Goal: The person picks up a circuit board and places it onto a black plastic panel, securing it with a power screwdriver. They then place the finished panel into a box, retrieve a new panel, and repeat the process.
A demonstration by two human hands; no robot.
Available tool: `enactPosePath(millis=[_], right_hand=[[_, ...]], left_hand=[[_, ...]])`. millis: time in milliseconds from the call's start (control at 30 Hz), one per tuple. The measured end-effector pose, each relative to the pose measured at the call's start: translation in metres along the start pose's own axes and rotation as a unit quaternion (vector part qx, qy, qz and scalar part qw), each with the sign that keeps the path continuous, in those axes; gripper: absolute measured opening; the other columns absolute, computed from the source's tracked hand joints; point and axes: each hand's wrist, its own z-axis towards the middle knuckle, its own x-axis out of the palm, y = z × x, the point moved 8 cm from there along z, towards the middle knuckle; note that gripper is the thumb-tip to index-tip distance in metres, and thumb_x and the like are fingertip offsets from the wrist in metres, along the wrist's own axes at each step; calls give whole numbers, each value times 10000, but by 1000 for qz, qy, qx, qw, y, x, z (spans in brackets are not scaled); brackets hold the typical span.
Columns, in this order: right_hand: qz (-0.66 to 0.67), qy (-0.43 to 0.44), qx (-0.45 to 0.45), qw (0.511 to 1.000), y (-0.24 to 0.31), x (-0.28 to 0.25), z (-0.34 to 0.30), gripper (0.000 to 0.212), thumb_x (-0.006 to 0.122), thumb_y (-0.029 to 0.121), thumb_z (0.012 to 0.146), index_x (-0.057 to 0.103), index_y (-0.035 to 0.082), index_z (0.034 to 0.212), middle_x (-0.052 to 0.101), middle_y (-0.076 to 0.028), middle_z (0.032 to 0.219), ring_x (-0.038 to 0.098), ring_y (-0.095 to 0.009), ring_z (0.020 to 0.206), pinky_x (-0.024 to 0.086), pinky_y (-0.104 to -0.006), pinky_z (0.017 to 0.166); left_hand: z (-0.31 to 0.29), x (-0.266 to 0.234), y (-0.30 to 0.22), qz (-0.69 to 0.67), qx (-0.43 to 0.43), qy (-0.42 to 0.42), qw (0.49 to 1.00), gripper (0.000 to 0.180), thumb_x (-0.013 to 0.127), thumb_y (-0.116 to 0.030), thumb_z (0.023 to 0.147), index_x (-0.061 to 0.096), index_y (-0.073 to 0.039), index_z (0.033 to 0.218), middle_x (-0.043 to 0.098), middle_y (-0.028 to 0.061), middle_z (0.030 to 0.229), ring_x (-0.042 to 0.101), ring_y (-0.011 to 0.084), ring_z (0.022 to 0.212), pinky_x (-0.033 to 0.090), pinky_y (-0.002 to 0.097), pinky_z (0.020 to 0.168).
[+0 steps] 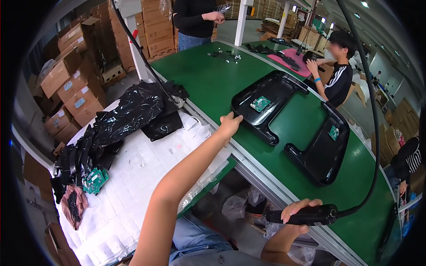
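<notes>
My left hand [230,123] reaches out to the near corner of a black U-shaped plastic housing [275,91] on the green conveyor belt [208,80] and touches its edge. A small green circuit board [260,103] lies inside that housing. My right hand [298,211] grips a black electric screwdriver [310,216] held level near the belt's front rail, its cable [375,111] curving up overhead. A second black housing [326,148] with its own green board [333,132] lies further right on the belt.
A white table [133,177] on my left holds black plastic bags [133,111], a stack of green boards [95,181] and a pouch of dark screws [73,205]. Cardboard boxes [75,88] stand behind. Other people work along the belt's far side.
</notes>
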Motion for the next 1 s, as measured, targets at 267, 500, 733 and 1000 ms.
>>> enactPosePath(millis=[267, 500, 733, 1000], right_hand=[[137, -46, 19, 989, -39, 45, 20, 563, 635, 230, 774, 284, 39, 1170, 492, -139, 853, 529, -186, 488, 468, -289, 420], [299, -46, 113, 947, -111, 130, 52, 514, 637, 249, 732, 382, 22, 1117, 436, -70, 914, 420, -115, 536, 356, -229, 469], [364, 68, 258, 892, -197, 270, 60, 471, 625, 264, 724, 422, 9, 1065, 416, -70, 923, 408, -138, 631, 327, -248, 568], [339, 157, 312, 874, -199, 396, 18, 430, 590, 281, 758, 434, 13, 1058, 413, -73, 948, 402, -146, 654, 324, -264, 588]], left_hand=[[-283, -71, -22, -87, 20, 416, 905, 373, 456, -132, 885, 408, 9, 1227, 503, 72, 1078, 472, 123, 999, 389, 252, 852], [-492, -207, 73, -248, 23, 158, 956, 338, 429, -166, 908, 428, -3, 1204, 528, 68, 1031, 505, 120, 953, 403, 256, 842], [-725, -251, 345, -467, -46, -617, 632, 224, 449, -127, 871, 494, -20, 1063, 561, 71, 907, 561, 155, 766, 459, 276, 712], [-901, -256, 449, -124, -175, -913, 347, 398, 565, -113, 772, 451, 29, 1127, 537, 124, 992, 544, 178, 854, 447, 279, 751]])
